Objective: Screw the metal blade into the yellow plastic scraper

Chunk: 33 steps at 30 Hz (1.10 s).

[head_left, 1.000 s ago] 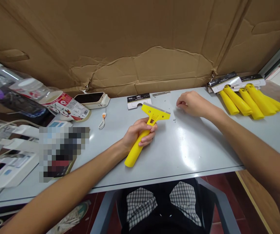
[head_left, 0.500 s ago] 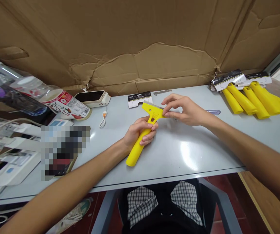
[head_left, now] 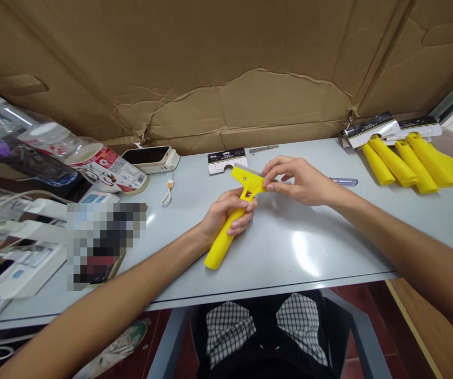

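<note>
A yellow scraper (head_left: pixel 223 243) with a metal blade along its wide head lies in my left hand (head_left: pixel 228 213), whose fingers wrap round the upper handle. The handle's end points down toward me, and the head tilts up and away. My right hand (head_left: pixel 299 181) pinches the right end of the scraper head with thumb and fingertips, by the blade's end. What exactly lies under those fingertips is hidden. Just beyond the head are a black and white packaging card (head_left: pixel 227 159) and a thin metal strip (head_left: pixel 264 149).
Several yellow scrapers with cards (head_left: pixel 419 158) lie at the back right. A pen (head_left: pixel 344 182) sits behind my right wrist. On the left are a phone-like device (head_left: pixel 149 159), a short cable (head_left: pixel 167 193), a labelled jar (head_left: pixel 110 167) and a power strip (head_left: pixel 24 276). Cardboard (head_left: pixel 250 42) rises behind the table.
The picture has shifted very slightly. My right fingers have closed in a little on the scraper head's right end; my left hand keeps the same grip.
</note>
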### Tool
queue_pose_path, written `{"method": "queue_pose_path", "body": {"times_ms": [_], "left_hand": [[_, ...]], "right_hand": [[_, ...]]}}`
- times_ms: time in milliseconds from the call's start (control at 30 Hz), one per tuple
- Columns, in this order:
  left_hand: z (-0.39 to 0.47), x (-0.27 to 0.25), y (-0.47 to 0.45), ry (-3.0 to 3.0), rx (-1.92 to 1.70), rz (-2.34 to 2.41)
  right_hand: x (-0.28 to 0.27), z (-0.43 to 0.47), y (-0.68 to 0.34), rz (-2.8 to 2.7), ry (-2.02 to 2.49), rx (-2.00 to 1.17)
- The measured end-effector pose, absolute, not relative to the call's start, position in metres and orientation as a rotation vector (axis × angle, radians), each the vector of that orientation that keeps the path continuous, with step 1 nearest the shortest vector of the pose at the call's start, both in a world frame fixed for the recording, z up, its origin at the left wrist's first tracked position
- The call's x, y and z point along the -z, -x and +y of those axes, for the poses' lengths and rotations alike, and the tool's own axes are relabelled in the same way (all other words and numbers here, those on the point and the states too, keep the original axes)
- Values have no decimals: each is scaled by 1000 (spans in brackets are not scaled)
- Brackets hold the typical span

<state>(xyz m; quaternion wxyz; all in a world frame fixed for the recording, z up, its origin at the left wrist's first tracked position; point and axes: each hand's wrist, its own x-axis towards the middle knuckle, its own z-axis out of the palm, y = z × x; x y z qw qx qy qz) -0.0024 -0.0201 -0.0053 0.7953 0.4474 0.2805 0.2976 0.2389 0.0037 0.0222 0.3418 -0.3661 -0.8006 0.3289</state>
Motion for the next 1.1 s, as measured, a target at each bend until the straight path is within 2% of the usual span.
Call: {"method": "queue_pose_path", "body": {"times_ms": [300, 767, 933, 1033, 1100], "left_hand": [[-19, 7, 3, -938, -657, 605], [-20, 6, 1, -929, -645, 625], [-21, 7, 0, -908, -651, 650], [-21, 6, -1, -861, -703, 683], [-21, 5, -2, -791, -734, 711]], "right_hand": [[-16, 5, -235, -1889, 993, -1097], [-14, 1, -228, -1813, 1092, -1056], [-39, 7, -257, -2059, 1247, -781], [-57, 15, -293, -2372, 1647, -413], [-65, 19, -315, -2430, 2035, -367]]}}
